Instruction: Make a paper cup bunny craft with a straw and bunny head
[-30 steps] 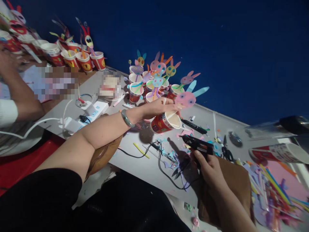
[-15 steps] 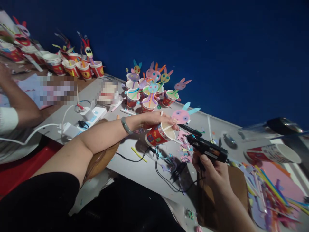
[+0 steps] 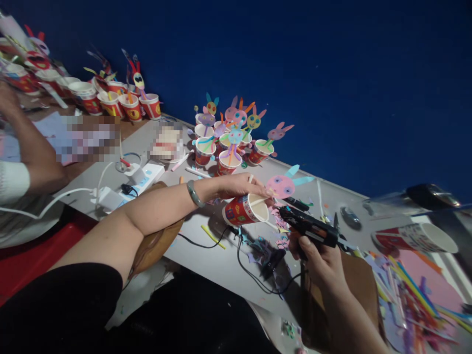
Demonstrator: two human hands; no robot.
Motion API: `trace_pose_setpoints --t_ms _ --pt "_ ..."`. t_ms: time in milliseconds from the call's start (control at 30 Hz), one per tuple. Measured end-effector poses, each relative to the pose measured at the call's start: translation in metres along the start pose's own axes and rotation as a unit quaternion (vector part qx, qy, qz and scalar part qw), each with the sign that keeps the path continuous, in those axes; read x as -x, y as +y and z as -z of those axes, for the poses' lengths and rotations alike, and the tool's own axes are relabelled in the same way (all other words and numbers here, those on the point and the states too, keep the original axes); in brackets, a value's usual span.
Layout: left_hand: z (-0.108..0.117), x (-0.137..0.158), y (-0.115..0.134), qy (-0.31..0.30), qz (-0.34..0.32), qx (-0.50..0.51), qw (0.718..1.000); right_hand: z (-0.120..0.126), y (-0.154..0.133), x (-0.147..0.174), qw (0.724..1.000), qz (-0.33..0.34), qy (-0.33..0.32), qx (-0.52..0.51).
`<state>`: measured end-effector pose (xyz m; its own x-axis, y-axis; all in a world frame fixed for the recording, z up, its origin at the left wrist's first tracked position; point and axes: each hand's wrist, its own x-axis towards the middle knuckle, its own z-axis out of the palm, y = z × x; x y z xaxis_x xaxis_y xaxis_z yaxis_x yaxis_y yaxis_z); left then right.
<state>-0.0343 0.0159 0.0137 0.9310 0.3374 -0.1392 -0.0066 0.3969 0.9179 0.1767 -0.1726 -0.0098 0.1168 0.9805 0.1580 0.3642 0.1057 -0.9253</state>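
Observation:
My left hand [image 3: 245, 186] is closed on a red paper cup [image 3: 239, 211], which is tilted with its mouth to the right. A pink rabbit head [image 3: 280, 187] with blue ears stands out past the fingertips, and a pale strip runs from the cup toward it. In my right hand [image 3: 320, 255] is a black glue gun [image 3: 309, 226], with a glue stick [image 3: 346, 244] showing at its back. The gun's nozzle points left, close beside the cup's rim and my left fingertips; whether it touches cannot be made out.
Several finished rabbit cups [image 3: 229, 160] stand against the blue wall. A power strip [image 3: 145, 179] with plugs lies at left, near another person's arm [image 3: 37, 132]. Black cable [image 3: 254, 280] and paper scraps cover the middle. Coloured strips [image 3: 413, 285] and a large lying cup [image 3: 416, 237] are at right.
The glue gun has moved left, bringing its nozzle closer to the cup and my left fingertips. The rabbit head has shifted slightly right and down.

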Motion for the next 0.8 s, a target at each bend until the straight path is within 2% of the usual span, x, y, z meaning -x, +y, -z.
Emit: trace_pose_setpoints --t_ms 233,367,500,567,600,700,800 --pt "0.000 0.003 0.003 0.004 -0.010 -0.018 1.000 0.005 0.007 0.004 1.000 -0.004 0.011 0.016" --pt "0.005 0.003 0.005 0.006 -0.029 -0.013 0.999 0.017 0.009 0.005 0.995 -0.015 0.072 0.073" --pt "0.010 0.002 0.004 0.008 -0.060 -0.003 0.998 0.035 0.009 -0.003 0.957 -0.041 0.179 0.223" --pt "0.010 0.003 0.005 0.017 -0.064 0.005 0.998 0.043 0.015 -0.010 0.931 -0.044 0.193 0.305" --pt "0.010 0.003 0.005 0.023 -0.065 0.012 0.998 0.047 0.021 -0.014 0.921 -0.039 0.189 0.339" --pt "0.009 0.003 0.004 0.035 -0.064 0.022 0.997 0.052 0.042 -0.025 0.899 -0.062 0.107 0.420" --pt "0.012 0.002 0.003 0.026 -0.063 -0.007 0.998 0.052 0.060 -0.038 0.867 -0.048 0.036 0.494"
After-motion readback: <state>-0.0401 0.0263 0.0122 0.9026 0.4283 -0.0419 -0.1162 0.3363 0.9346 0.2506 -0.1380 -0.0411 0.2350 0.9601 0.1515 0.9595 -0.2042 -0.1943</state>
